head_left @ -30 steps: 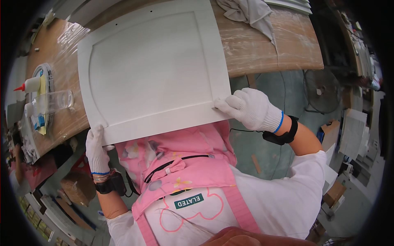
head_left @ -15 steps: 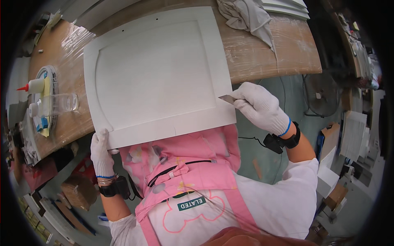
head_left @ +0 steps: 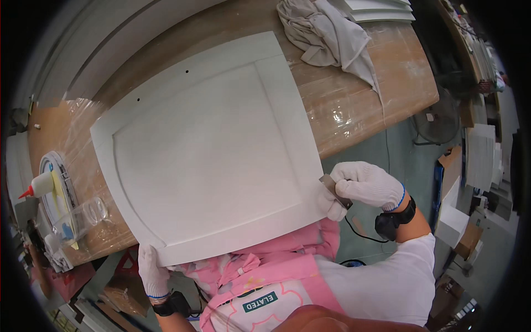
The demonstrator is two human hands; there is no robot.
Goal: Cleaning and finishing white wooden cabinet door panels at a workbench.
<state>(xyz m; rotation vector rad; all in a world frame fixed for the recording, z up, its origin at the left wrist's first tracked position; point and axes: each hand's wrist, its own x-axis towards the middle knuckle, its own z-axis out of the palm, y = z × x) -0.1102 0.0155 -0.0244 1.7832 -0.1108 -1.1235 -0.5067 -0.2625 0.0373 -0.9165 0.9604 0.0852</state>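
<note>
Two hands busy: left hand (head_left: pixel 152 272) grips the white panel (head_left: pixel 204 166) by its near-left corner, right hand (head_left: pixel 362 185) pinches a metal blade (head_left: pixel 335 191), now off the face, at the right rim, so that rim's probably the focus. Panel overhangs the bench (head_left: pixel 381 116)'s near edge; grey cloth (head_left: pixel 326 41) toward its right end.

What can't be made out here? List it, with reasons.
All in the head view:
- Underside of the white panel: faces away.
- Some fingertips of the left hand: behind the panel.
- Part of the flat metal piece: covered by the right hand.
- Stacked white boards: cut off by top edge.
</note>
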